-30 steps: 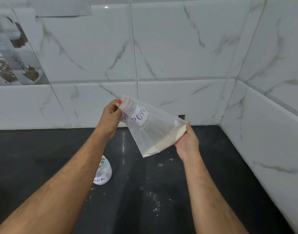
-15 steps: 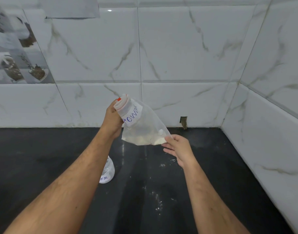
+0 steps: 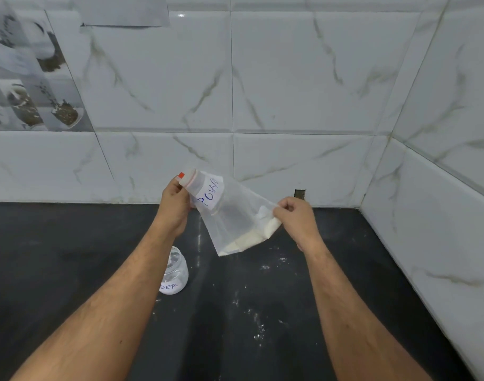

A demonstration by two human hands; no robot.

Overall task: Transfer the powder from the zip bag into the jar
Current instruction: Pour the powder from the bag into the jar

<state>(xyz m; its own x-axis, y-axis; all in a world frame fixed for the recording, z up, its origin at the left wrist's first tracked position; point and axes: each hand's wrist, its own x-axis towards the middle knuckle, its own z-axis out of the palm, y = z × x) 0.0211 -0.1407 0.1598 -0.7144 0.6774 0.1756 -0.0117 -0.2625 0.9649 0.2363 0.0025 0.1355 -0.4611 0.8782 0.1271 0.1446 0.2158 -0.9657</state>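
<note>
Nearest the camera, two bare forearms are reaching forward over the dark, glossy stone worktop (image 3: pixel 70 257), which is carrying scattered flecks of spilled white powder (image 3: pixel 258 327). One small clear glass jar with a handwritten white label (image 3: pixel 174 274) is standing upright on the worktop, partly hidden behind the left forearm; its mouth is showing uncovered, and a thin white layer seems to be sitting inside, though the amount is hard to judge. Above and beyond it, one clear plastic zip bag with a red-striped seal and a white handwritten label (image 3: pixel 224 213) is hanging in the air, not touching the worktop. The left hand (image 3: pixel 176 207) is closing around the seal end, fingers wrapped on it; the right hand (image 3: pixel 295 215) is pinching the opposite edge near the bottom corner between thumb and fingers. The bag's long axis is running diagonally, seal end up and to the left, bottom end down and to the right, with the white powder inside (image 3: pixel 251 236) gathering along that low bottom edge. Key relation: the jar is lying below and to the left of the bag, nearer the left hand, while the powder is sitting at the end farthest from the seal. Judgement: pouring is not yet under way; the seal end would need turning down over the jar mouth. Count: one bag, one jar, two hands. Farthest back, white marbled wall tiles (image 3: pixel 304 78) are closing the corner.
</note>
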